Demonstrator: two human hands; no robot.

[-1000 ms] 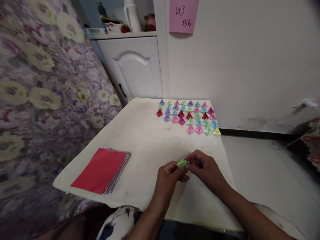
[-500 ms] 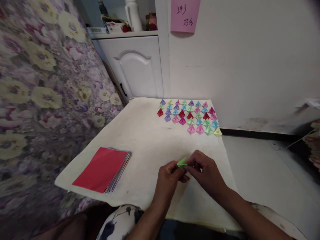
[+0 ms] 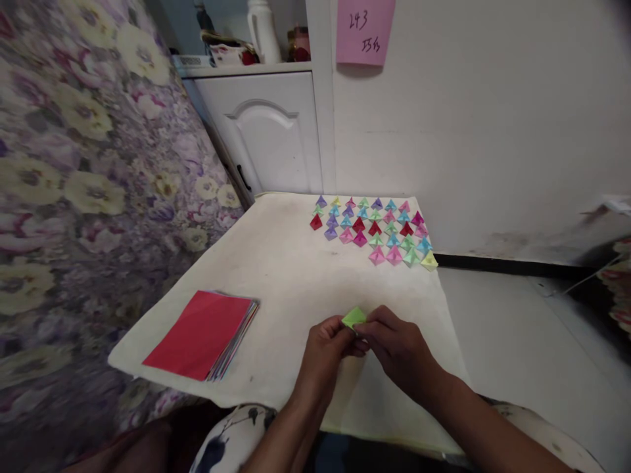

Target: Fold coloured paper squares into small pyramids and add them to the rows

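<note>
My left hand (image 3: 325, 349) and my right hand (image 3: 394, 341) meet over the near part of a cream table (image 3: 276, 276). Both pinch a small folded green paper (image 3: 353, 316) between their fingertips, just above the tabletop. A stack of coloured paper sheets (image 3: 202, 335) with a red sheet on top lies to the left of my hands. Several small folded paper shapes (image 3: 374, 226) in many colours stand in rows at the table's far right corner.
A flowered cloth (image 3: 83, 184) rises along the table's left side. A white cabinet (image 3: 269, 131) with bottles on top stands behind. A pink note (image 3: 365, 29) hangs on the white wall (image 3: 483, 118). Bare floor (image 3: 517, 328) lies to the right.
My hands have drawn slightly nearer and closer together. The green paper has turned, so a broader face now shows above my fingertips.
</note>
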